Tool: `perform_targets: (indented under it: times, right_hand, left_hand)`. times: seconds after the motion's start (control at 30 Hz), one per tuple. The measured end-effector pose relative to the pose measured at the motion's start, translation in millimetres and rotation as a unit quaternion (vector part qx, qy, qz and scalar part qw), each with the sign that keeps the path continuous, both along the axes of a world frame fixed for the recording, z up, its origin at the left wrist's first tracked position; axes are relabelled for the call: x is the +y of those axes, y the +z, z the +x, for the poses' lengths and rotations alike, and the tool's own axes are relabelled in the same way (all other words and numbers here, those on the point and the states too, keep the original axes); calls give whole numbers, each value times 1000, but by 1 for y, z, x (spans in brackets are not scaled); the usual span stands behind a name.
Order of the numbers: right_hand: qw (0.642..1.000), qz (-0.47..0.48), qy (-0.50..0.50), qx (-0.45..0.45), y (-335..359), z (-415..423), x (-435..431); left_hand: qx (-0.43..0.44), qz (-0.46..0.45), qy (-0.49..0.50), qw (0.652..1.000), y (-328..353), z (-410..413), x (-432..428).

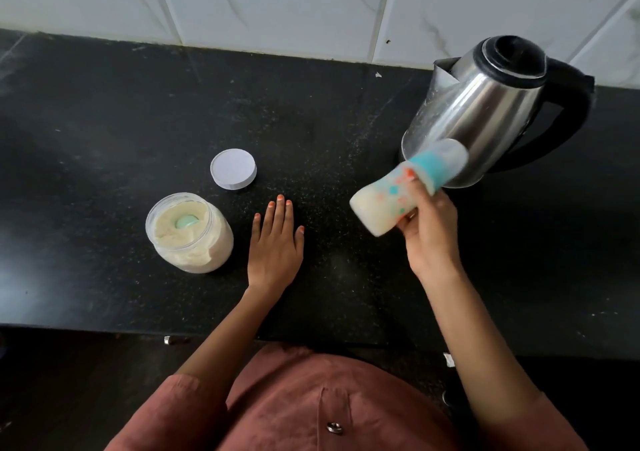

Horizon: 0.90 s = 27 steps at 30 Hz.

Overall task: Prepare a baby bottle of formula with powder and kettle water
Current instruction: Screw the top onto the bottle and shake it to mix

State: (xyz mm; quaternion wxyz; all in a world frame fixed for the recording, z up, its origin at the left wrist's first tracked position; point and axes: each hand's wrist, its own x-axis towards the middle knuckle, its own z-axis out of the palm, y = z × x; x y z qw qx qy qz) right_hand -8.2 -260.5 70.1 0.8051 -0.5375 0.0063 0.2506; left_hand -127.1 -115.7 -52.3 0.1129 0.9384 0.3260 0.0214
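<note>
The head view is the only one. The right hand holds the bottle in the air above the table, just in front of the kettle. Its grip is clamped round the bottle's middle, with the fingers wrapped over the printed side. The bottle lies tilted, its capped end up toward the kettle and its base down toward the left. It is blurred while everything around it is sharp, so it is probably being shaken to mix the powder into the water.

The left hand rests flat on the table, fingers straight and slightly spread, its grip apart and holding nothing. It looks placed there for steadiness while the other hand works.

The bottle has a clear cap over a teal collar, and orange and teal patches on its body. It is filled with a pale, creamy liquid that looks thickest at the base. With the top closed and the contents milky, the filling steps appear done.

The powder jar stands open beside the left hand, a green scoop sunk in the powder. Its white lid lies flat on the table just behind, not yet put back.
</note>
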Motion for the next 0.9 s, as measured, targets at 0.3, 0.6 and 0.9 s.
perform_targets:
  times: [0.3,0.6,0.9]
  right_hand:
    - [995,-69,75,-22,-11,-22,3]
    - [983,-117,117,-86,-10,-28,-3]
    - [981,-124,105,-111,-11,-33,-6]
  left_hand:
    - [0,0,0,1000,0,0,0]
    - [1,-2,0,1000,-1,0,1]
    - [-15,-19,-3,1000,-2,-1,2]
